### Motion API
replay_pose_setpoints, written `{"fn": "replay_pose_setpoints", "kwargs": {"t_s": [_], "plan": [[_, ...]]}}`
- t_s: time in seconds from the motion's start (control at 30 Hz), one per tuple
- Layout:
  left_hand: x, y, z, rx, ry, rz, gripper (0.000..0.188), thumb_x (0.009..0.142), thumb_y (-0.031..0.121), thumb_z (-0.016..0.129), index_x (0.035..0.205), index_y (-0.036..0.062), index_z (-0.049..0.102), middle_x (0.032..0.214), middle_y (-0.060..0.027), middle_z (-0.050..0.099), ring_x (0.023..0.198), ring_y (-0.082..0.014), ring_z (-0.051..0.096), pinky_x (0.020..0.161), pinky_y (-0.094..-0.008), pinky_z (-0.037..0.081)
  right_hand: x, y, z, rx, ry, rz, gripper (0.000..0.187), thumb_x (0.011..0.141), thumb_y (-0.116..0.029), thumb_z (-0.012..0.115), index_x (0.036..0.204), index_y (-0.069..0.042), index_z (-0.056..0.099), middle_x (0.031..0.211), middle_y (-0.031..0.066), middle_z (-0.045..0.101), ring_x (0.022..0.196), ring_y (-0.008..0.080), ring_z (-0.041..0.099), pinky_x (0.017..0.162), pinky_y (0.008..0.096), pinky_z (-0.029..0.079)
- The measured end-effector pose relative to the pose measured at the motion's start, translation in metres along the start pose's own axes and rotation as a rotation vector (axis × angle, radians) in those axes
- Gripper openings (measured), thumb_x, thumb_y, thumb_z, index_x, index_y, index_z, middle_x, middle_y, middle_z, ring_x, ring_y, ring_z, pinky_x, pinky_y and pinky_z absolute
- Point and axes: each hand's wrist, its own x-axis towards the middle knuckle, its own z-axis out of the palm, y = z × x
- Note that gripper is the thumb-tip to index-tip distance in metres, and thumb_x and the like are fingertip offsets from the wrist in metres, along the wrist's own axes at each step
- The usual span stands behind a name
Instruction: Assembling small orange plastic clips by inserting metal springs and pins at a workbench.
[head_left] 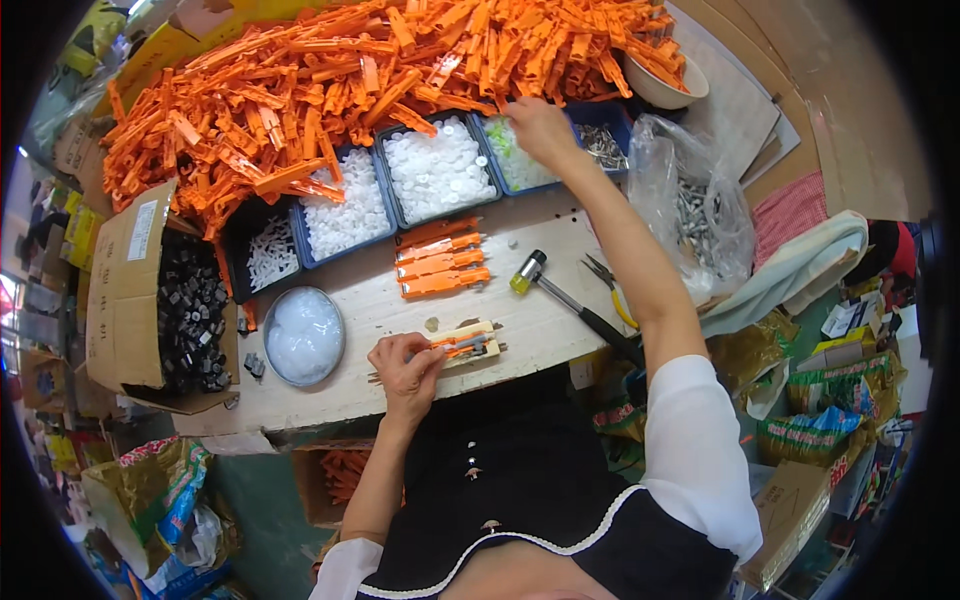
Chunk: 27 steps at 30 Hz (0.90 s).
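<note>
My left hand (405, 372) is closed at the left end of an orange plastic part (458, 345), thumb and fingers pinched together. This part has a grey strip along it and lies in a small cream-coloured block (490, 347) near the bench's front edge. Stretched out to the back, my right hand (543, 132) is over a blue tray of small white and light-green pieces (520, 170). Its fingers are curled down by the edge of the orange pile (350, 80); what they hold, if anything, is hidden. Several orange parts (440, 262) lie in a stack between my hands.
Trays of white plastic pieces (435, 170) line the back, with a tray of metal pins (603, 145) at right. A hammer (570, 298) and yellow-handled pliers (620, 295) lie right. A round dish (304, 337) and a carton of black parts (190, 310) stand left.
</note>
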Motion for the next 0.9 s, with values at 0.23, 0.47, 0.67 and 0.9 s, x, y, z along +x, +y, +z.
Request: {"fn": "replay_pose_setpoints", "kwargs": {"t_s": [0.23,0.47,0.67,0.9], "plan": [[-0.001,-0.004,0.000,0.001,0.006,-0.003,0.014,0.066,0.009,0.070,0.077,0.0148,0.064,0.083,0.0008,0.055,0.083,-0.0181,0.046,0.075,-0.0326,0.027,0.064,-0.032,-0.003,-0.261,0.225,-0.108,0.023,0.069,-0.002,0.053,0.087,-0.013,0.063,0.096,0.0025,0.055,0.100,0.0221,0.046,0.082,0.0441,0.033],[-0.007,-0.004,0.000,-0.021,0.005,-0.021,0.010,0.068,0.011,0.068,0.076,0.0154,0.064,0.083,0.0010,0.054,0.083,-0.0186,0.046,0.078,-0.0354,0.027,0.073,0.006,-0.028,-0.577,0.158,-0.199,0.017,0.074,-0.013,0.056,0.088,-0.020,0.063,0.102,0.0025,0.054,0.107,0.0203,0.042,0.083,0.0480,0.030],[-0.009,0.000,-0.002,0.000,0.015,-0.022,0.010,0.067,0.011,0.069,0.075,0.0148,0.063,0.083,0.0002,0.054,0.081,-0.0187,0.045,0.074,-0.0337,0.027,0.032,-0.063,-0.028,0.118,0.111,-0.271,0.018,0.083,-0.026,0.055,0.084,-0.008,0.049,0.073,0.0151,0.059,0.071,0.0318,0.057,0.072,0.0461,0.036],[-0.003,-0.008,-0.007,-0.124,0.029,-0.093,0.029,0.067,0.015,0.070,0.094,0.0078,0.062,0.096,-0.0063,0.054,0.091,-0.0216,0.048,0.081,-0.0329,0.030,-0.096,-0.134,-0.037,0.585,-0.287,-0.124,0.034,0.089,-0.036,0.045,0.094,-0.003,0.050,0.088,0.0180,0.056,0.081,0.0349,0.055,0.067,0.0404,0.042]]}}
